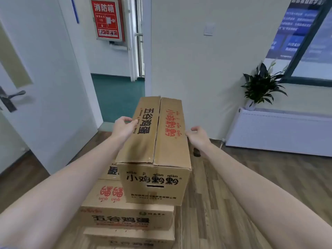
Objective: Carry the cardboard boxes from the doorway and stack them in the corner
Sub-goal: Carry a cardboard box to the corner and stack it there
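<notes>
A stack of brown printed cardboard boxes (125, 218) stands on the wood-plank floor (233, 203). The top brown cardboard box (156, 141) lies on this stack. Left hand (124, 127) grips its left edge; right hand (197, 136) touches its right edge, fingers loosely curled. Beyond the top box, the open white door (45, 87) stands left.

- Two grips on the go: the left grip (124, 125) and the right grip (197, 134), one at each long side of the top box (156, 141).
- Four cardboard boxes that I can count: the top box between the grips, then a second box (112, 170), a third box (125, 211) and a fourth box (129, 238) piled below them.
- One potted plant (263, 84), well off beyond the right grip.
- One open door (45, 78), out past the left grip.
- One red fire cabinet (106, 20), high beyond the left grip.
</notes>
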